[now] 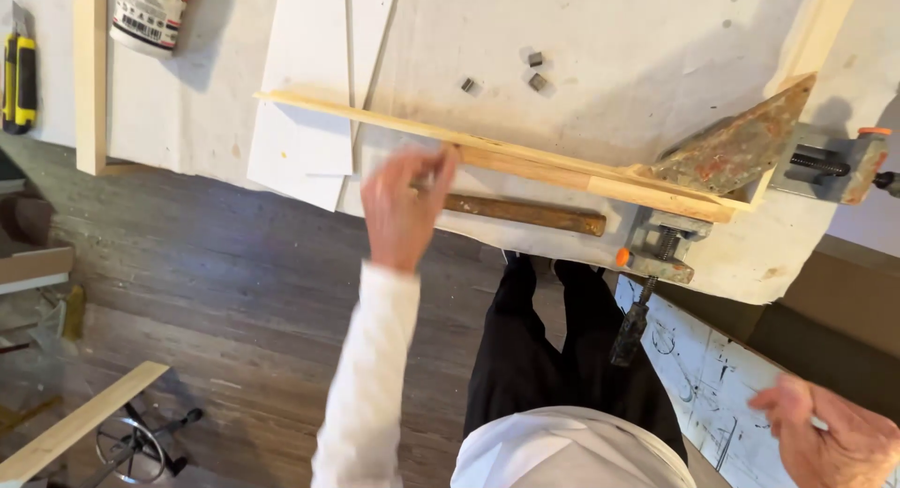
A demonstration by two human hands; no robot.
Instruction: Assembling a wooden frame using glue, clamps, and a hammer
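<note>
The left hand (405,207) reaches to the near edge of the white worktable (637,47), fingers curled and fingertips touching a long wooden strip (525,160). Just nearer lies a hammer with a brown wooden handle (525,213), its head hidden under that hand. The strip's right end sits in a metal corner clamp (741,155). The right hand (834,436) hangs low at the near right, loosely curled; whether it grips anything cannot be told.

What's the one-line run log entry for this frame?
left hand: on wooden strip, by hammer handle | right hand: away from bench, grip contents unclear | corner clamp: holding strip end
</note>
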